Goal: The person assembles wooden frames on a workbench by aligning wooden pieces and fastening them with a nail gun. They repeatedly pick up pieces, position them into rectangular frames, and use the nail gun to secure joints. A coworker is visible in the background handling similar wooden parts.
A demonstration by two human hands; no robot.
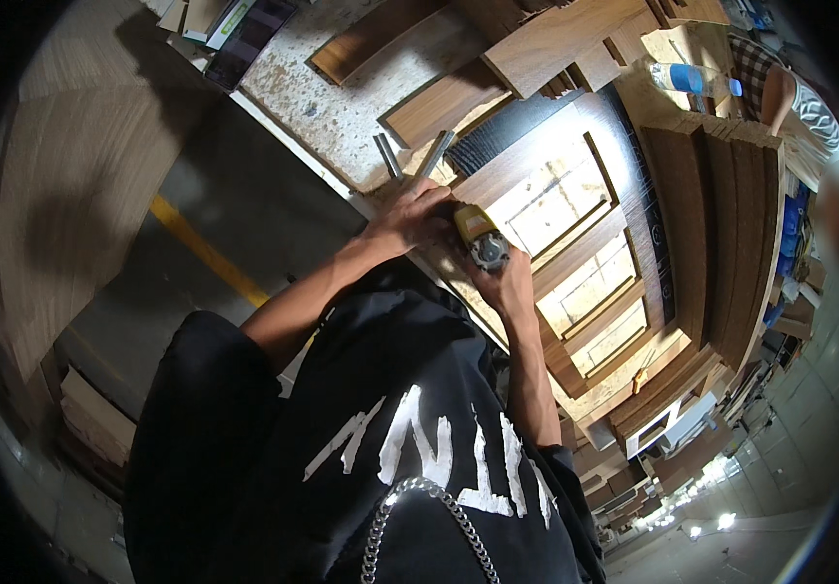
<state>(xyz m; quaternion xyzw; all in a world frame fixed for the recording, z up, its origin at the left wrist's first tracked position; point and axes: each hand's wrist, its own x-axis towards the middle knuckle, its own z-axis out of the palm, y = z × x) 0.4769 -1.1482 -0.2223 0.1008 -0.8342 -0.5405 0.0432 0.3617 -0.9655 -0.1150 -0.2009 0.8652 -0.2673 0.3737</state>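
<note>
My right hand (505,282) is wrapped round a yellow power tool (478,226) with a round grey end, held over the near edge of the work. Its exact kind and its tip are hidden from above. My left hand (408,219) is beside the tool, fingers bent and pressed together at the wood's near corner; what they hold is hidden. Two grey metal strips (436,154) stick out just beyond those fingers, angled apart. Right of the tool lies a brown wooden frame (590,261) with several rectangular openings, bordered on its far side by a black strip (639,165).
Stacked brown boards (721,234) stand at the right. Loose wooden pieces (439,102) lie on the speckled worktop (298,92). A water bottle (687,78) rests near another person's arm (778,97). An orange-handled tool (640,378) is by the frame. Large wood panels (89,175) are at left.
</note>
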